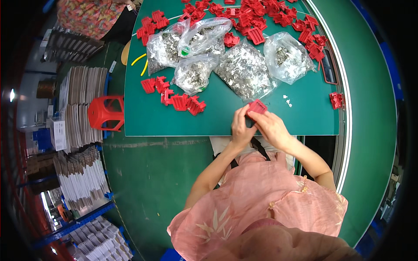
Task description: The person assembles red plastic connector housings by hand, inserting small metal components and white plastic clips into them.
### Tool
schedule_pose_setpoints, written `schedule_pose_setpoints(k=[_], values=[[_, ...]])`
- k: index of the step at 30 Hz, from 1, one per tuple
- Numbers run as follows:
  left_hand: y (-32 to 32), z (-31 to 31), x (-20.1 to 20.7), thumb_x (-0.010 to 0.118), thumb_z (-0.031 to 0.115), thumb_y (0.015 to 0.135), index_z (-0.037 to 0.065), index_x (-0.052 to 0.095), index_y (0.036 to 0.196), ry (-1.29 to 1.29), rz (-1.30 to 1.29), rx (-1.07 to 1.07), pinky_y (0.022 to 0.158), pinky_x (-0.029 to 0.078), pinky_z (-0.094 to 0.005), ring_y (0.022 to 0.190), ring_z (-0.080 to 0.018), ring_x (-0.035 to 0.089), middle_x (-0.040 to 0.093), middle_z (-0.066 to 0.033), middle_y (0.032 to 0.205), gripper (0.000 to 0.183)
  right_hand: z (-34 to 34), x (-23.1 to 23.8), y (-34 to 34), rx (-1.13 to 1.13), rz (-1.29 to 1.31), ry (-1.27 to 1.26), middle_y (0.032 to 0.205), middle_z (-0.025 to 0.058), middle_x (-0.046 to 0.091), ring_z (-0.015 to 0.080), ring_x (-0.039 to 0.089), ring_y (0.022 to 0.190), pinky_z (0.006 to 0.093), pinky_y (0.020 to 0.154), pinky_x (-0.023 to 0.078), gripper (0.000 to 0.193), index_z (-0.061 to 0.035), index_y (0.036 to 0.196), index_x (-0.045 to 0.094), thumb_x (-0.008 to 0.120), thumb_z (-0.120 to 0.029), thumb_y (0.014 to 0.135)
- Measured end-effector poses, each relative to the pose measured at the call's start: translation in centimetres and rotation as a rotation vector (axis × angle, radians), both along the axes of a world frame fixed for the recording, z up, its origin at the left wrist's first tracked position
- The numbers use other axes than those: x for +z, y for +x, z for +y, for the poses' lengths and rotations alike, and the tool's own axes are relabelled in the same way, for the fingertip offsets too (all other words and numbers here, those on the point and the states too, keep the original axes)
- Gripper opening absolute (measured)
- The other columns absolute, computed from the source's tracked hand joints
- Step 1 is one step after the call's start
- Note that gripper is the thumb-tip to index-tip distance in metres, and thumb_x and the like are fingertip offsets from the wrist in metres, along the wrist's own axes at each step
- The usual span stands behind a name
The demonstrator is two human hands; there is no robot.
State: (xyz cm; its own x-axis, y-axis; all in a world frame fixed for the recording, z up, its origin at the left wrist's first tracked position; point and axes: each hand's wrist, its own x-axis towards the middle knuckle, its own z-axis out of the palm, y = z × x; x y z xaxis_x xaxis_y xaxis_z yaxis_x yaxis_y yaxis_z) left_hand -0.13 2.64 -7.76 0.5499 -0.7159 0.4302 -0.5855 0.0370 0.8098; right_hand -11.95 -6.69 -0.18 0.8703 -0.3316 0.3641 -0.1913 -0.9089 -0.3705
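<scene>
Between my two hands, just above the near edge of the green table [217, 124], is a red slotted plastic part [257, 106]. My left hand [240, 127] pinches its left side with curled fingers. From the right, my right hand [273, 128] grips the same part, thumb and fingers closed on it. A few small white pieces [287, 101] lie on the table to the right. Beyond my hands sits a clear plastic bag [246, 71] full of small white and dark metallic-looking pieces. More red parts [179, 102] stand in a row at the left.
Further clear bags [194, 74] of small pieces and a heap of red parts [254, 17] cover the far side. Yellow-handled pliers [139, 61] lie at the left edge. A red stool [106, 113] stands left of the table. At the right lies a dark phone-like object [329, 67].
</scene>
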Motion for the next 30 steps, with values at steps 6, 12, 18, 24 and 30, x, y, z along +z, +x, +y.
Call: schedule_pose_setpoints(k=[6, 12, 18, 24, 30], values=[[7.2, 3.8, 0.7, 0.084, 0.02, 0.073, 0.003, 0.058, 0.124, 0.139, -0.497, 0.367, 0.102, 0.037, -0.0461, 0.116, -0.0326, 0.052, 0.061, -0.0119, 0.118, 0.059, -10.9, 0.0, 7.4, -0.143, -0.343, 0.103, 0.091, 0.0152, 0.063, 0.0348, 0.06, 0.087, 0.0408, 0.077, 0.049, 0.025, -0.0032, 0.108, 0.064, 0.068, -0.006, 0.084], [10.1, 4.9, 0.0, 0.076, 0.025, 0.082, 0.007, 0.062, 0.125, 0.286, -0.692, 0.507, 0.104, 0.034, -0.0485, 0.12, -0.031, 0.05, 0.061, -0.0081, 0.128, 0.048, -18.5, -3.0, 19.2, -0.247, -0.063, -0.112, 0.09, 0.0146, 0.065, 0.0334, 0.062, 0.092, 0.0465, 0.077, 0.051, 0.022, -0.0028, 0.086, 0.065, 0.074, -0.018, 0.073], [10.2, 4.8, -1.1, 0.069, 0.023, 0.088, 0.005, 0.058, 0.128, 0.345, -0.628, 0.587, 0.106, 0.03, -0.0525, 0.125, -0.034, 0.046, 0.055, -0.01, 0.136, 0.045, -20.0, -5.6, 23.3, -0.298, 0.142, -0.123, 0.095, 0.0194, 0.067, 0.034, 0.069, 0.088, 0.0454, 0.076, 0.056, 0.013, -0.0014, 0.084, 0.069, 0.061, -0.01, 0.079], [10.2, 4.9, -0.9, 0.067, 0.017, 0.082, 0.003, 0.051, 0.136, 0.312, -0.635, 0.549, 0.107, 0.028, -0.053, 0.128, -0.0346, 0.045, 0.051, -0.0131, 0.139, 0.059, -22.2, -5.0, 21.7, -0.444, -0.222, 0.456, 0.096, 0.0191, 0.06, 0.0353, 0.065, 0.087, 0.045, 0.072, 0.052, 0.012, -0.0014, 0.085, 0.057, 0.051, -0.011, 0.088], [9.7, 4.7, 0.5, 0.066, 0.016, 0.081, 0.001, 0.052, 0.133, 0.231, -0.701, 0.476, 0.108, 0.029, -0.0533, 0.127, -0.035, 0.045, 0.052, -0.015, 0.138, 0.055, -20.8, -1.4, 15.9, -0.249, -0.764, 1.32, 0.088, 0.0011, 0.062, 0.0111, 0.059, 0.075, 0.0263, 0.072, 0.051, 0.017, -0.0059, 0.099, 0.06, 0.058, -0.023, 0.1]])
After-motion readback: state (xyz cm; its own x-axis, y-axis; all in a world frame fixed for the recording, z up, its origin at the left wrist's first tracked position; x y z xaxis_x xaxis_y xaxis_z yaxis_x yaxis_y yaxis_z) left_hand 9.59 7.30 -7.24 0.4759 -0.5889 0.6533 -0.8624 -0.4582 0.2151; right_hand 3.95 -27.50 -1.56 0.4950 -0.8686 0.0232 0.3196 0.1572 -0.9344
